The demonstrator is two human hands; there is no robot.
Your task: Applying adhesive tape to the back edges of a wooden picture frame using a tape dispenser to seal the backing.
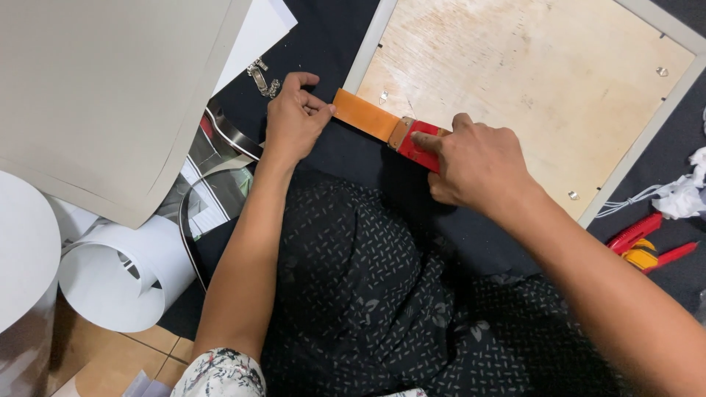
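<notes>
The left hand (294,121) pinched the free end of a brown tape strip (365,115) along the white frame's (368,45) edge — the right hand (478,165) gripped the red tape dispenser (418,145), index finger pressed flat, beside the plywood backing (515,81).

No packages, labels, signs or screens in view.

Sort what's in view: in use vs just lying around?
In use: left hand and right hand on tape dispenser, orange tape, frame back.
Lying about: paper rolls, grey board, red pliers, metal clips.
</notes>
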